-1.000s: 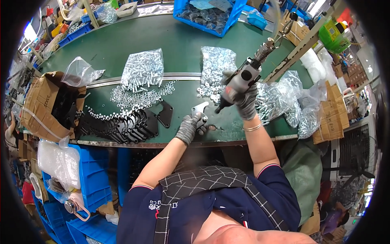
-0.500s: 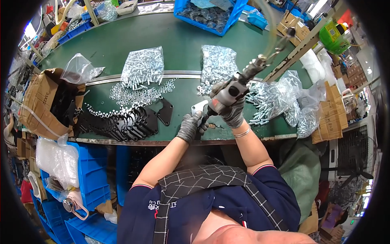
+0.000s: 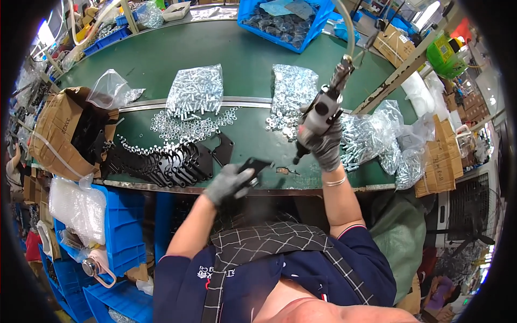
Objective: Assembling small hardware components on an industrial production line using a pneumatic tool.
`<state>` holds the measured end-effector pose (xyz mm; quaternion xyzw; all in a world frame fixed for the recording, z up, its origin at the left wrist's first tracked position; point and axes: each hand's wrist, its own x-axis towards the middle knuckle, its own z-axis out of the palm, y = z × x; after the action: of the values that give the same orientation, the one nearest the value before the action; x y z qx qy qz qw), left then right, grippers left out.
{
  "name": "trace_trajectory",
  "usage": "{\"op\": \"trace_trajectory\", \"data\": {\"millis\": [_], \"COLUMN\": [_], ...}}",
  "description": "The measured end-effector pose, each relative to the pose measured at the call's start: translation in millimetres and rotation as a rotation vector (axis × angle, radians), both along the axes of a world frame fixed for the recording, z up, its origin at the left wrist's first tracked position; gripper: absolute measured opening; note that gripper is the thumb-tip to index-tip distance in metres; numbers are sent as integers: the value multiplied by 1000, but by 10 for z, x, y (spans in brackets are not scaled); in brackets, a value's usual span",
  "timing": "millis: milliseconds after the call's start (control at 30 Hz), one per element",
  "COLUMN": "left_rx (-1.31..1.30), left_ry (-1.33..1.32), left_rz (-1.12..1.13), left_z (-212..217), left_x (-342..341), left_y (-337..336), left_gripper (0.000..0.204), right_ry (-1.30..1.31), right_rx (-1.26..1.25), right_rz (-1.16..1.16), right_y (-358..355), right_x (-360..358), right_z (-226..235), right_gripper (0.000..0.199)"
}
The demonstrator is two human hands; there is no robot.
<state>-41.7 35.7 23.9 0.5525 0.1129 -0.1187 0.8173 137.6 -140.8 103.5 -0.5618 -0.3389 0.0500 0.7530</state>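
Observation:
My right hand (image 3: 327, 144), in a grey glove, grips a grey pneumatic driver (image 3: 319, 117) with its tip pointing down, a little above the green bench (image 3: 242, 59). An air hose (image 3: 347, 32) rises from the tool's top. My left hand (image 3: 229, 183), also gloved, holds a flat black metal bracket (image 3: 254, 166) at the bench's near edge. The driver's tip hangs right of and slightly above the bracket, not touching it. A row of black brackets (image 3: 161, 161) lies fanned out to the left of my left hand.
Two clear bags of silver screws (image 3: 195, 89) (image 3: 291, 89) and loose washers (image 3: 188, 126) lie mid-bench. More screw bags (image 3: 385, 142) pile up at the right. A cardboard box (image 3: 56, 129) stands at left, a blue bin (image 3: 283, 21) at the back, blue crates (image 3: 116, 226) below.
The driver was pressed down on the bracket half a second ago; now my right hand has lifted it up and to the right. My left hand has drawn the bracket toward the near edge.

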Motion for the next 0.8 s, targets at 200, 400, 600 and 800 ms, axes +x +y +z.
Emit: {"op": "trace_trajectory", "data": {"millis": [200,400,600,800], "left_rx": [1112,1422,1670,1723], "left_ry": [167,40,517,357], "left_rz": [-649,1,-103,-426], "left_z": [81,79,140,74], "left_x": [-1019,-369,601,752], "left_y": [882,425,292,437], "left_gripper": [32,39,86,42], "right_ry": [-364,-502,-565,-823], "right_rx": [-297,-290,-780,-1953], "right_rz": [-505,-582,-216,-288], "right_y": [-140,-111,-852,-1146], "right_x": [632,925,1128,1182], "right_z": [-173,-310,-208,-729], "right_gripper": [47,51,59,25]}}
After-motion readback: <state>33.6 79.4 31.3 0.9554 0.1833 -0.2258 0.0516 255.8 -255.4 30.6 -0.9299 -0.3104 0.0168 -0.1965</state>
